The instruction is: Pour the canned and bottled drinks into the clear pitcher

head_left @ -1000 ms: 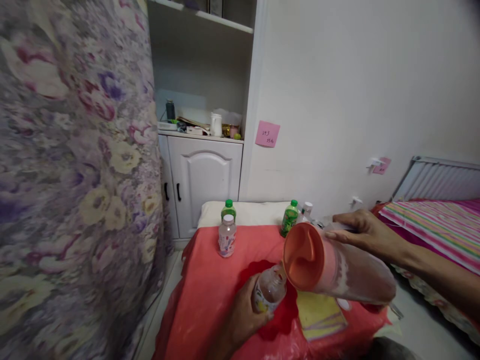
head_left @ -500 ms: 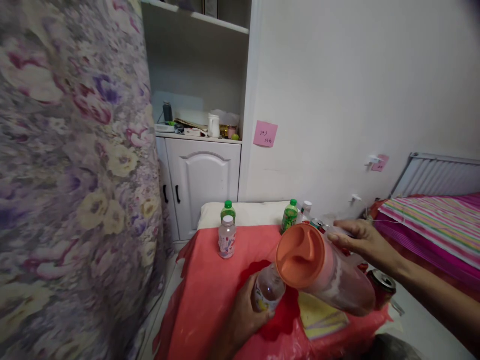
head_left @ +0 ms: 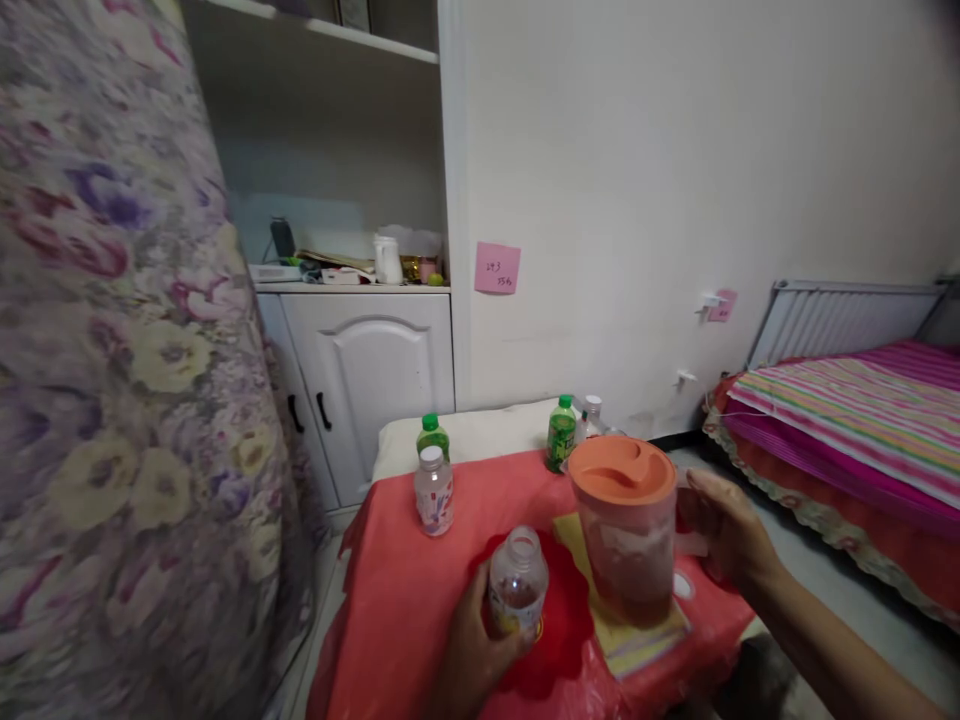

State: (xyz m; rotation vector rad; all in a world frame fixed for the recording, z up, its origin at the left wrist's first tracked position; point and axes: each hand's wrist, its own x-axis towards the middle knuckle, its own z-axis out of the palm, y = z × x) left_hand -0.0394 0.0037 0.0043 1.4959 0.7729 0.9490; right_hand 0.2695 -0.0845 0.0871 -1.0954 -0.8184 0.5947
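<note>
My left hand (head_left: 476, 645) is wrapped around a clear plastic bottle (head_left: 517, 590) with its mouth uncapped and some liquid inside. The bottle stands upright over a red scalloped plate (head_left: 566, 625). To its right, my right hand (head_left: 724, 530) grips the handle of a clear pitcher (head_left: 630, 560) with an orange lid (head_left: 622, 468). Pinkish liquid fills part of the pitcher, which is upright above a yellow cloth (head_left: 626, 645); whether its base rests there I cannot tell.
A white-capped bottle (head_left: 434, 492) and a green-capped bottle (head_left: 433, 437) stand at the left on the red-covered table (head_left: 390, 600). Another green bottle (head_left: 561, 433) and a white-capped bottle (head_left: 590, 418) stand behind the pitcher. A bed (head_left: 847, 400) lies right.
The pitcher has swung from tilted over the bottle's mouth to upright, moving away from it to the right. The bottle is more upright, still in my left hand. The view has turned right.
</note>
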